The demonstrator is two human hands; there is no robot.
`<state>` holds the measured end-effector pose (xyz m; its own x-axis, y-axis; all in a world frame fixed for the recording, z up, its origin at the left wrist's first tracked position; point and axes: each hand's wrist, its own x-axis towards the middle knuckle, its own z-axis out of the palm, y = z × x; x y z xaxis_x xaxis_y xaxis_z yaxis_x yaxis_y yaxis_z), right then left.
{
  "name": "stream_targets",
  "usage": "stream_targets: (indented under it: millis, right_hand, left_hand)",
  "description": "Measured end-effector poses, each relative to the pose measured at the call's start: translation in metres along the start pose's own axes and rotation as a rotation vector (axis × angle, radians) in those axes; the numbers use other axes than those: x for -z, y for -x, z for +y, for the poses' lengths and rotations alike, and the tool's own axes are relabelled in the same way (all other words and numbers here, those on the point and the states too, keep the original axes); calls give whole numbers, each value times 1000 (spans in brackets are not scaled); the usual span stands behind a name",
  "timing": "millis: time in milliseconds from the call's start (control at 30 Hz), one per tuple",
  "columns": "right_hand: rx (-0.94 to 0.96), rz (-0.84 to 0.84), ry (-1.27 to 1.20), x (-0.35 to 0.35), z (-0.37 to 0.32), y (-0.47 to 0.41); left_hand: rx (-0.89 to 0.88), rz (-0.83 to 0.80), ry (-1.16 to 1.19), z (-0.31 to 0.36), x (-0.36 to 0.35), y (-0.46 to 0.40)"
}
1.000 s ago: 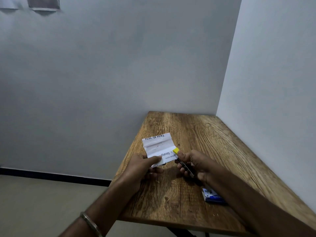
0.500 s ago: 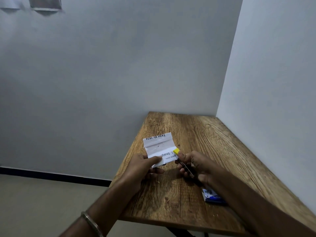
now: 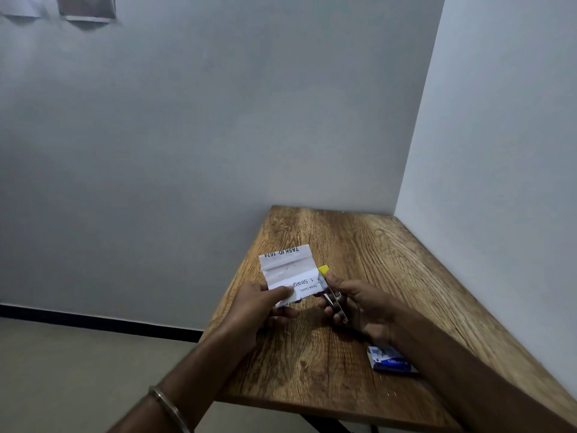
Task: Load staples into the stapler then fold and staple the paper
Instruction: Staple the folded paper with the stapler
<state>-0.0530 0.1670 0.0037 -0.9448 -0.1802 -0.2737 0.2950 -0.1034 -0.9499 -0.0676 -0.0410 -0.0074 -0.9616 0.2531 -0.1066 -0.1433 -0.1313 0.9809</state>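
A folded white paper [image 3: 288, 270] with printed text is pinched at its near edge by my left hand [image 3: 260, 303], held just above the wooden table [image 3: 359, 245]. My right hand [image 3: 359, 303] grips a small dark stapler [image 3: 332, 295] with a yellow tip. The stapler's yellow end sits at the paper's right edge, and its jaws look closed over that edge. Most of the stapler's body is hidden by my fingers.
A small blue and white staple box [image 3: 390, 360] lies on the table near my right forearm. Walls stand close behind and to the right of the table. The table's left and near edges drop to the floor.
Almost nothing has moved. Both hands hold the paper and stapler in the same place, with the stapler tip still at the paper's right edge.
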Motion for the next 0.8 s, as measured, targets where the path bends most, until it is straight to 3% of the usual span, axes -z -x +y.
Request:
stream_targets:
  millis: [400, 800]
  right_hand:
    - [78, 19, 31, 28, -15, 24]
    - [302, 333, 840, 76, -21, 70]
  left_hand:
    - [25, 10, 60, 4, 3, 2]
    - [51, 8, 16, 4, 4, 1]
